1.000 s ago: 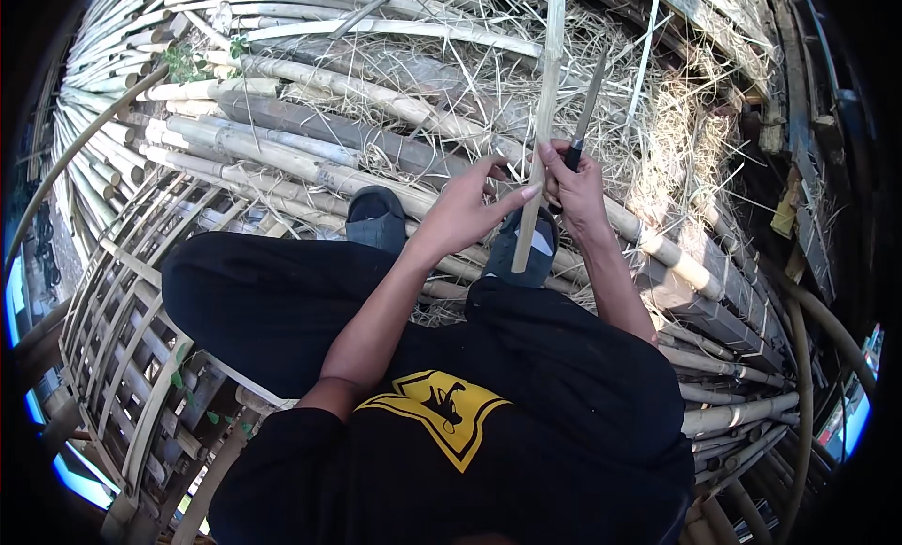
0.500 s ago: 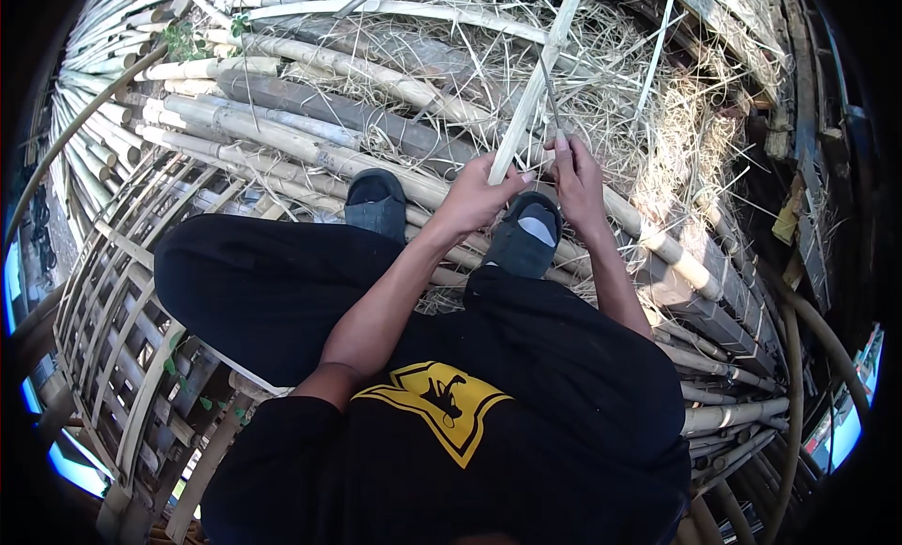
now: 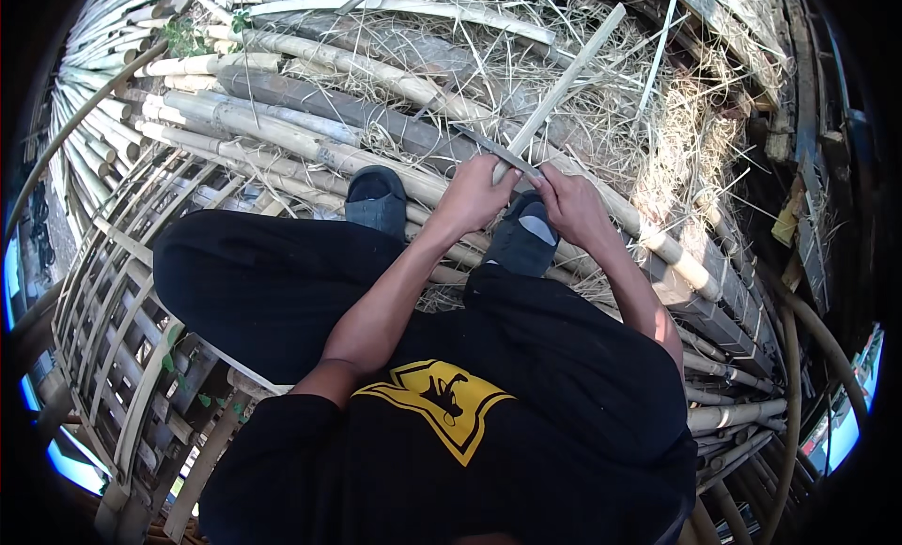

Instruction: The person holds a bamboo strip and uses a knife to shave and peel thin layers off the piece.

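Your left hand pinches that flat pale bamboo strip angling away; right hand grips a grey-bladed knife pretty much crosswise.

The right hand hides the handle of a narrow grey metal knife, the left hand a flat pale bamboo strip's end; the lower edge crops a black shirt.

Bright daylight, strongly bent edges
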